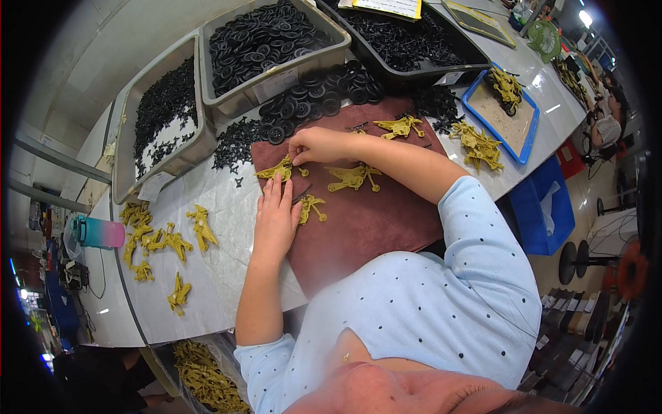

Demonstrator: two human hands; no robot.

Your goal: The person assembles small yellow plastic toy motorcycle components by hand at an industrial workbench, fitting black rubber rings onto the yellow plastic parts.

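Thumb and fingertips pinched together, my right hand [318, 146] is at the front end of an olive-yellow plastic toy frame [274, 170] on the brown cloth [372, 231]. What sits in that pinch is too small to make out. My left hand [277, 217] lies with fingers stretched out, its fingertips touching the lower edge of the same frame. Beside the left fingers is another yellow frame piece [312, 208] with a thin black part. Under my right forearm lies a yellow frame [353, 178], and farther back another [400, 127].
Bins of small black parts [165, 103], black wheels [265, 45] and black pieces [407, 38] line the back. Loose wheels [303, 103] spill before them. Yellow frames [158, 238] lie left near a bottle [102, 232]. A blue tray [520, 127] stands right.
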